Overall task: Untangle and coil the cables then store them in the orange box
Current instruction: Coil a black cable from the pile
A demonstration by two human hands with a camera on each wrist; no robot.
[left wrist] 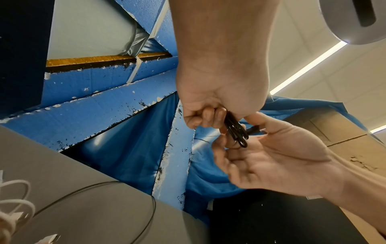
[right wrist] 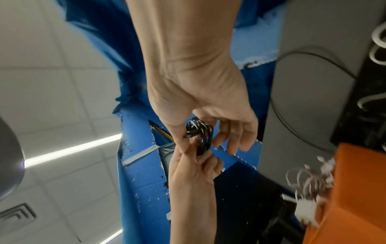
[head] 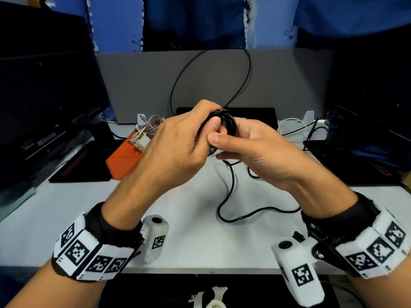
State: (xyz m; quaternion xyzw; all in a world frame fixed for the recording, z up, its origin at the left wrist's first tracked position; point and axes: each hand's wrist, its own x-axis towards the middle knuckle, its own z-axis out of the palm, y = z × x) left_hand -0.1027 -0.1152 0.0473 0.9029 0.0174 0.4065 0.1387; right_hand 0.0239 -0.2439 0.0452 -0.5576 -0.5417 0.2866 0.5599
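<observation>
While my left hand [head: 175, 150] curls tight around the small black coil [head: 224, 121], my right hand [head: 251, 150] sits just beside it at three o'clock, thumb pinching the coil's edge, fingers loosely spread. Both hover above the white desk [head: 189, 241]. Slack black cable [head: 231, 196] snakes across the desk toward six o'clock, and one big loop rises to twelve. Out at ten o'clock, the orange box [head: 124, 156] holds a bundle of white cables [head: 146, 132], with a white plug on top. Farther at two o'clock, another white cable [head: 293, 127] lies loose.
</observation>
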